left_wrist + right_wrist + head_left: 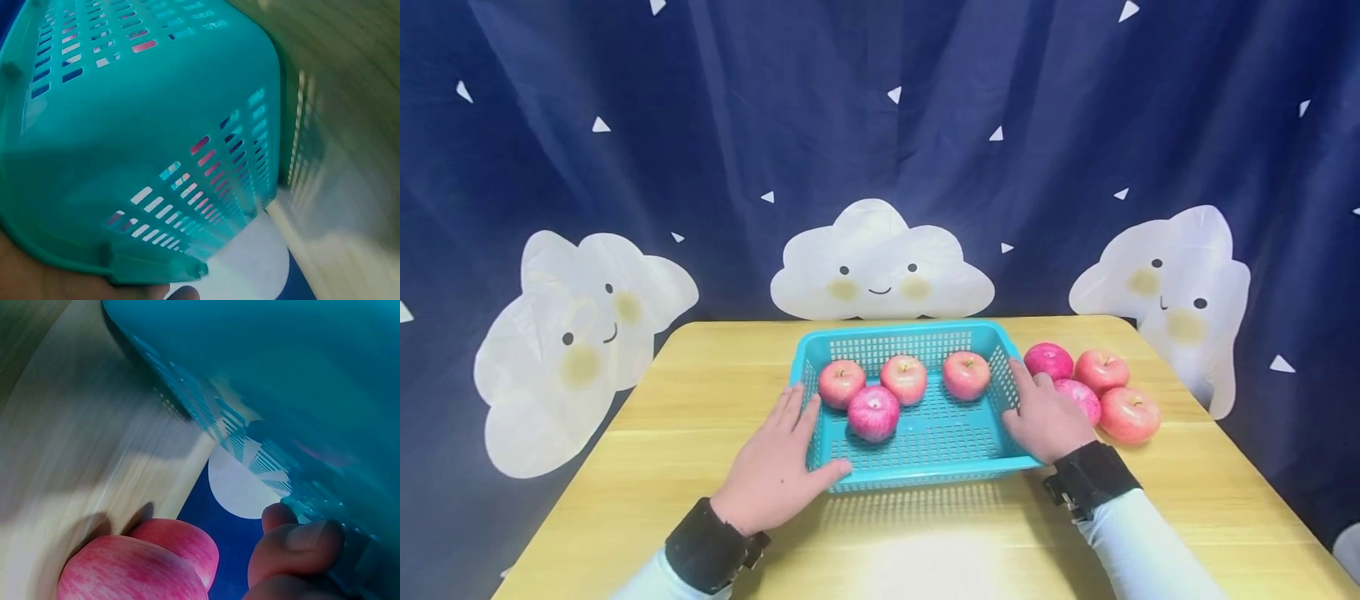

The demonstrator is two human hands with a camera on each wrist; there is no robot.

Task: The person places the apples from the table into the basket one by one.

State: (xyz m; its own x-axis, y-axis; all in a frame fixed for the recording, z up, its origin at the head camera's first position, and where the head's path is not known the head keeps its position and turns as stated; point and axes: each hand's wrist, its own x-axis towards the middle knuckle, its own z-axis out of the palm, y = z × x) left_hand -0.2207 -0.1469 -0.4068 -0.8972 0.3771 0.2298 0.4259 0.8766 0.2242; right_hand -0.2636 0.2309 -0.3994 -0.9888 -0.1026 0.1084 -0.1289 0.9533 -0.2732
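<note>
A turquoise plastic basket with slotted walls stands on the table, holding several apples, among them a darker pink apple and a paler apple apart from the others. My left hand rests on its front left corner, fingers straight over the left rim and thumb along the front rim. At the right side, my right hand grips the basket's rim, its thumb inside. Curled fingers show outside the wall in the right wrist view. The left wrist view shows mostly the basket's outer wall.
Right of the basket, several more apples lie bunched close to my right hand, including a red apple and a larger pink apple. The wooden table ends at a dark blue curtain printed with clouds.
</note>
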